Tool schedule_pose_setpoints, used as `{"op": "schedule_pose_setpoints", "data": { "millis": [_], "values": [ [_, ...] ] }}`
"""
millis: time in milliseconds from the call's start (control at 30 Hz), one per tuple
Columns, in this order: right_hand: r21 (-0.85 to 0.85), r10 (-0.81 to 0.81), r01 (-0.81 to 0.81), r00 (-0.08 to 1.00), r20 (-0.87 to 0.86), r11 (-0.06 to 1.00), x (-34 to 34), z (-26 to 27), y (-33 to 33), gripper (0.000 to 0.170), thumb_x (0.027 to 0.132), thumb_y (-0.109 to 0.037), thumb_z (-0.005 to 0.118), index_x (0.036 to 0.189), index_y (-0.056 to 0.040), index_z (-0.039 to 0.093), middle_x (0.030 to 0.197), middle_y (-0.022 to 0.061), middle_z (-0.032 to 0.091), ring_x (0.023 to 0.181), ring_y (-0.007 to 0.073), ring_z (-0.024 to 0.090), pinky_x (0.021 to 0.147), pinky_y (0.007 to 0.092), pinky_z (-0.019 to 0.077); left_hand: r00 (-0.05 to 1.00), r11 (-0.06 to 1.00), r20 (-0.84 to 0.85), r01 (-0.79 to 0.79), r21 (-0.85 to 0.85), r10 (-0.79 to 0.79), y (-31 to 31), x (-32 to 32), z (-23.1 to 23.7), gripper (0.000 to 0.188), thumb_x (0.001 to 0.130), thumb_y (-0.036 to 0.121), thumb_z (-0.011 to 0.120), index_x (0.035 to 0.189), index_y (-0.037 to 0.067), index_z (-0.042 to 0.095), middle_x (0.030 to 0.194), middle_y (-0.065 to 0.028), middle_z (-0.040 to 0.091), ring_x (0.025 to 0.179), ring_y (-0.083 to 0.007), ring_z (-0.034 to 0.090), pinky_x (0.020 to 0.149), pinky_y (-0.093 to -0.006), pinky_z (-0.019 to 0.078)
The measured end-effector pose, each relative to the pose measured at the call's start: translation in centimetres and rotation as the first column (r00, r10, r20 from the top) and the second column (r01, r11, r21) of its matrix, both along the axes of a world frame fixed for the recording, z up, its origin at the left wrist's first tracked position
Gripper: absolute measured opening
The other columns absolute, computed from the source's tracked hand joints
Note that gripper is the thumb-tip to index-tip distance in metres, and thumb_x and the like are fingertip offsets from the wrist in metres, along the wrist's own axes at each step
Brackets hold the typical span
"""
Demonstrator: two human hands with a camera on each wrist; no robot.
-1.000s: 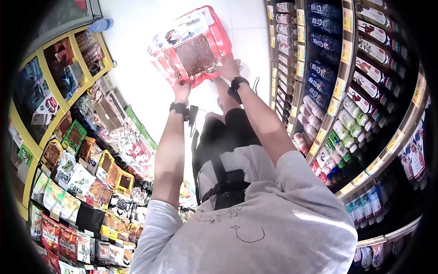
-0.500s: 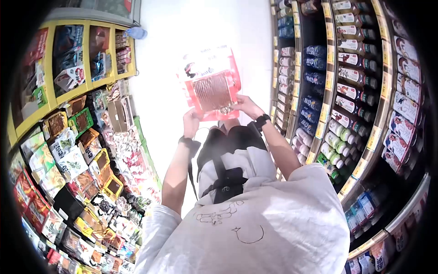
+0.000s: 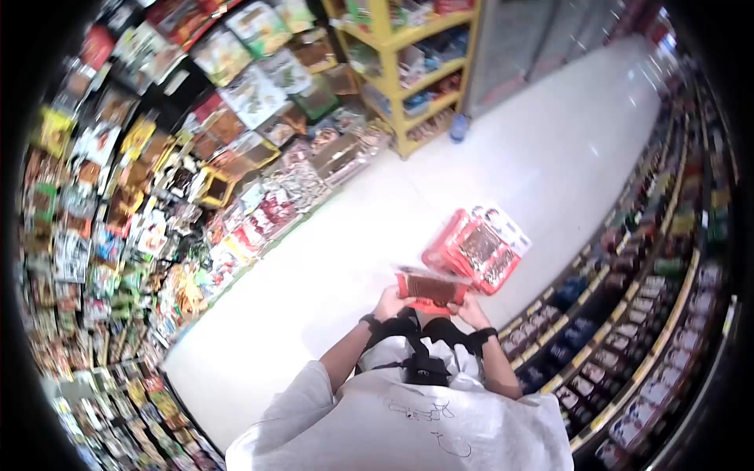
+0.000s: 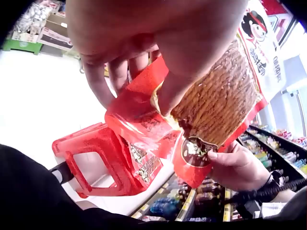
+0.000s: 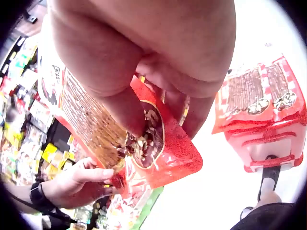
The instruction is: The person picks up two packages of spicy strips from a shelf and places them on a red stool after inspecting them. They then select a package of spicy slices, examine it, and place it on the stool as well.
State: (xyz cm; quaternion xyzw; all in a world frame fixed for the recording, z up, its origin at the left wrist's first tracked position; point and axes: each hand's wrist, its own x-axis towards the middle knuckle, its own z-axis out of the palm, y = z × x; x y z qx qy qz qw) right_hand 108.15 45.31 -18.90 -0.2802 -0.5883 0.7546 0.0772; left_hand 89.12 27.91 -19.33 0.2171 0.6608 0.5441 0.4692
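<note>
Held pack (image 4: 216, 93): a red snack pouch with ridged brown strips behind clear film, raised in front of the person's waist, its white cartoon-printed end pointing away from the body

Left hand (image 3: 390, 304): clamped on the near left corner, thumb on the front face, fingers behind, the red film bunched beside the thumb

Right hand (image 3: 473, 312): clamped on the near right corner, thumb over a dark printed patch, fingers underneath; with a corner in each hand, the limp pouch probably stays spread and face up

Pouch edge: creased near the left thumb; whether it is torn or merely folded is hard to tell

Red stool (image 5: 238, 146): standing on the pale floor (image 3: 338, 259) just beyond the held pack, likely serving as a low stand within easy reach

Stool packs (image 5: 243, 96): at least two similar red pouches lying side by side on its top, windows upward, perhaps so their contents show

Aisle sides: snack packets (image 3: 259, 86) and a yellow rack (image 3: 436, 30) to the left, bottle shelves (image 3: 669, 330) to the right
</note>
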Motion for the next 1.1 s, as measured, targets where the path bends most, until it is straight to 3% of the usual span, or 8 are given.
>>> {"op": "schedule_pose_setpoints", "data": {
  "millis": [100,167,300,567,700,833,967,1100],
  "values": [
    [0.039,0.247,-0.252,0.964,0.097,0.967,-1.9,0.8,-2.4,0.029,0.081,0.005,0.060,0.110,0.0024,0.058,0.103,0.0052,0.064,0.095,0.0135,0.058,0.087,0.0300,0.0464,0.983,0.998,-0.178,-0.041,-0.048,0.031,-5.0,-0.4,0.7,0.017,0.079,0.004,0.068,0.095,-0.002,0.067,0.084,-0.0090,0.069,0.077,-0.0140,0.063,0.074,-0.0298,0.0494],
    [0.155,0.325,-0.337,0.941,0.098,0.929,-3.2,0.7,-4.0,0.036,0.081,0.005,0.059,0.117,0.0042,0.053,0.110,0.0105,0.062,0.101,0.0168,0.058,0.092,0.0314,0.0444,0.981,0.984,-0.097,-0.172,-0.056,0.166,-8.5,0.2,-1.0,0.018,0.078,0.004,0.068,0.095,-0.002,0.067,0.082,-0.0114,0.069,0.074,-0.0147,0.064,0.072,-0.0300,0.0495],
    [0.170,0.495,-0.507,0.862,0.109,0.845,-6.9,-0.5,-6.7,0.035,0.083,0.004,0.062,0.117,0.0025,0.053,0.111,0.0073,0.062,0.100,0.0154,0.058,0.091,0.0306,0.0451,0.947,0.948,-0.209,-0.279,-0.154,0.245,-14.1,0.2,5.8,0.018,0.077,0.006,0.071,0.092,-0.004,0.067,0.082,-0.0105,0.069,0.073,-0.0128,0.063,0.069,-0.0285,0.0496],
    [0.324,0.783,-0.781,0.601,0.162,0.533,-17.0,8.8,-12.1,0.033,0.085,0.000,0.058,0.118,0.0022,0.054,0.102,0.0095,0.065,0.090,0.0127,0.058,0.081,0.0294,0.0471,0.812,0.813,-0.047,-0.583,-0.003,0.582,-21.0,0.2,7.2,0.026,0.079,0.000,0.069,0.104,-0.004,0.065,0.094,-0.0065,0.069,0.084,-0.0107,0.063,0.077,-0.0255,0.0518],
    [-0.044,0.831,-0.830,0.557,-0.002,0.556,-21.4,5.6,-13.2,0.035,0.086,0.000,0.057,0.120,0.0022,0.053,0.107,0.0081,0.063,0.097,0.0144,0.060,0.087,0.0281,0.0473,0.758,0.774,0.194,-0.633,-0.008,0.622,-22.4,-1.0,6.9,0.035,0.081,0.004,0.068,0.115,-0.001,0.061,0.106,-0.0073,0.066,0.095,-0.0115,0.061,0.085,-0.0264,0.0485],
    [-0.172,0.870,-0.853,0.488,0.076,0.493,-25.5,5.3,-13.4,0.038,0.085,-0.003,0.058,0.121,0.0047,0.052,0.112,0.0089,0.063,0.101,0.0151,0.059,0.092,0.0283,0.0445,0.723,0.799,0.402,-0.600,-0.040,0.563,-22.7,-3.3,6.3,0.037,0.082,0.010,0.069,0.116,0.000,0.061,0.111,-0.0072,0.064,0.102,-0.0123,0.060,0.090,-0.0269,0.0452],
    [-0.279,0.879,-0.847,0.476,-0.016,0.453,-29.8,6.4,-12.2,0.044,0.084,-0.011,0.062,0.123,0.0053,0.051,0.115,0.0104,0.062,0.105,0.0165,0.058,0.095,0.0292,0.0433,0.696,0.773,0.390,-0.631,-0.068,0.603,-22.4,-7.8,6.9,0.032,0.086,0.013,0.063,0.114,-0.003,0.061,0.107,-0.0075,0.066,0.099,-0.0129,0.061,0.089,-0.0272,0.0458],
    [-0.333,0.808,-0.793,0.575,-0.130,0.511,-35.2,6.1,-11.1,0.043,0.084,0.000,0.059,0.126,0.0019,0.050,0.115,0.0080,0.061,0.103,0.0138,0.059,0.093,0.0281,0.0455,0.696,0.727,0.243,-0.684,-0.062,0.675,-21.0,-13.8,7.9,0.022,0.085,0.007,0.064,0.105,-0.001,0.064,0.098,-0.0050,0.067,0.089,-0.0103,0.061,0.080,-0.0258,0.0472]
  ]
}}
